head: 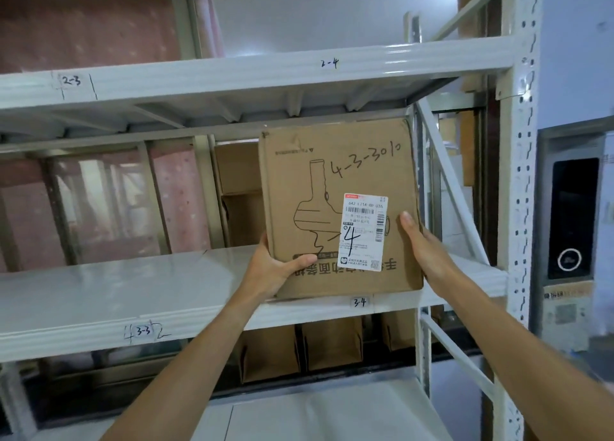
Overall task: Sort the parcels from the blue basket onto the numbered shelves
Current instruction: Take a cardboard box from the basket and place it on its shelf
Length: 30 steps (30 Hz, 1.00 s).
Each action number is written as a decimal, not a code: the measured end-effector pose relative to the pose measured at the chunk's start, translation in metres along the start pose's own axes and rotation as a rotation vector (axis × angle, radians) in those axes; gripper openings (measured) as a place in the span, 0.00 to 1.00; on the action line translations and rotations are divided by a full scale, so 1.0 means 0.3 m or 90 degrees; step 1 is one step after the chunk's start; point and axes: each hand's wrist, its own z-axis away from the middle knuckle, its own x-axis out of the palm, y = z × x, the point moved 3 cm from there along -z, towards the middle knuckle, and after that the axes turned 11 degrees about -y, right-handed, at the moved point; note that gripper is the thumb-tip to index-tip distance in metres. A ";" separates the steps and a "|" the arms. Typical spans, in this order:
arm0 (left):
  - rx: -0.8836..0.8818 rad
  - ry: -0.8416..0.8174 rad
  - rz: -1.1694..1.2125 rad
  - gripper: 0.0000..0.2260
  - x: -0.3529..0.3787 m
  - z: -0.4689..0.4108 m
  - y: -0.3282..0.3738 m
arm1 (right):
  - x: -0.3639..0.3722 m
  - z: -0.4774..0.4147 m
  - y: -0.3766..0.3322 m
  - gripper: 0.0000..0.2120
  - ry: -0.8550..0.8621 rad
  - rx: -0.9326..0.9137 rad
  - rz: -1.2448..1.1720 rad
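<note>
A brown cardboard parcel (319,175) stands upright at the right end of the white shelf (116,291), just above the mark "3-4" on the shelf's front edge. "4-3-3010" is handwritten on its face, and a white shipping label bears a big "4". My left hand (275,268) grips its lower left corner, thumb across the front. My right hand (422,244) lies flat against its right side, fingers straight. The blue basket is out of view.
Shelf edges carry the marks "2-3" (71,81), "2-4" (329,63) and "3-3" (143,331). More cardboard boxes (239,188) stand behind the parcel and below the shelf (270,354). A perforated upright post (520,175) bounds the rack on the right.
</note>
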 end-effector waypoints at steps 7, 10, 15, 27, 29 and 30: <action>-0.003 0.001 -0.054 0.49 0.003 -0.086 -0.059 | -0.025 -0.122 0.023 0.37 -0.118 -0.012 0.156; -0.016 -0.077 -0.085 0.50 0.005 -0.102 -0.081 | -0.062 -0.179 0.064 0.45 -0.197 -0.006 0.242; -0.019 -0.097 -0.107 0.51 0.006 -0.128 -0.121 | -0.106 -0.258 0.136 0.58 -0.189 -0.004 0.345; -0.102 -0.027 -0.121 0.51 0.006 -0.302 -0.218 | -0.072 -0.441 0.250 0.48 -0.189 0.080 0.317; -0.120 -0.015 -0.149 0.52 0.007 -0.328 -0.235 | -0.067 -0.465 0.269 0.54 -0.180 0.089 0.306; -0.127 -0.013 -0.165 0.51 0.012 -0.342 -0.242 | -0.068 -0.478 0.280 0.54 -0.174 0.092 0.300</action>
